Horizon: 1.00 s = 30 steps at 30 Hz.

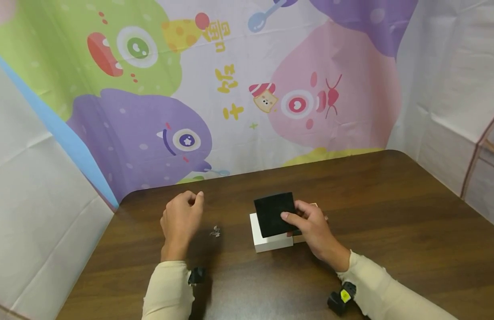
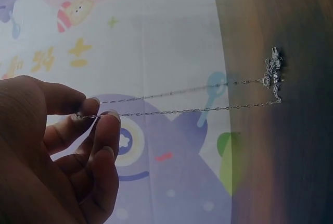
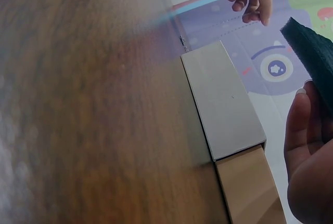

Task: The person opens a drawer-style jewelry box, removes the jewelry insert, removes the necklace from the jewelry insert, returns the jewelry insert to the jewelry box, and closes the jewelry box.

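My left hand [image 1: 180, 222] is raised over the left part of the table. Its thumb and fingertips pinch a thin silver chain necklace [image 2: 273, 73]; two strands hang down, and the rest lies bunched on the wood. My right hand [image 1: 316, 231] grips a flat black foam pad [image 1: 272, 215], thumb on top, tilted above a white box [image 1: 271, 244]. The right wrist view shows the pad's rough edge. A tan box section [image 3: 252, 182] adjoins the white one, partly hidden by the right hand in the head view.
The dark wooden table [image 1: 238, 284] has a rounded far corner. Behind it hangs a cloth [image 1: 238, 146] printed with cartoon monsters, and pale sheets [image 1: 447, 89] flank the sides.
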{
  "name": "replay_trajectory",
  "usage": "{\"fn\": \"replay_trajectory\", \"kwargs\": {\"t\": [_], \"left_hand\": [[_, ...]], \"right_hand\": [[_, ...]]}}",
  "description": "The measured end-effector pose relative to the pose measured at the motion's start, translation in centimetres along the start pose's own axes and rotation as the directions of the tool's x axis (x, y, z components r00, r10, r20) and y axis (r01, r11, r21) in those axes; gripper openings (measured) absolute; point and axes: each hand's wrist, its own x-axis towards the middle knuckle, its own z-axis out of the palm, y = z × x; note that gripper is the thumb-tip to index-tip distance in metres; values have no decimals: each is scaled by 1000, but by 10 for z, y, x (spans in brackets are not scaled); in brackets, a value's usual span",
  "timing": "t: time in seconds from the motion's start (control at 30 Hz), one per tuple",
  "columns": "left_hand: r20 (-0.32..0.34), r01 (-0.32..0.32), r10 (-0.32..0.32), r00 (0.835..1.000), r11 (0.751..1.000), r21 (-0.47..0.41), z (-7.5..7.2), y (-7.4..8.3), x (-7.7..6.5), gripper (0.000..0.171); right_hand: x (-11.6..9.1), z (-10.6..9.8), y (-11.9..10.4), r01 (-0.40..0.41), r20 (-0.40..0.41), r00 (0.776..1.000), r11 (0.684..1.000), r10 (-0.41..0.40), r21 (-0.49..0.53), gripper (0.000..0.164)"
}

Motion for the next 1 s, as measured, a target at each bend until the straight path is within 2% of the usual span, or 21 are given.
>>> {"fn": "replay_trajectory", "kwargs": {"t": [0.43,0.63,1.0], "left_hand": [[84,29,-32,996,999,37,2,-3,0,28],[166,38,-52,985,995,90,5,-6,-1,26],[227,45,-67,972,994,101,9,-11,0,21]], "right_hand": [[0,0,0,2,-1,1000,1000,-2,0,18],[-1,0,1,-3,-3,1000,1000,3,2,18],[0,-1,1,-1,6,1000,1000,1,5,20]]}}
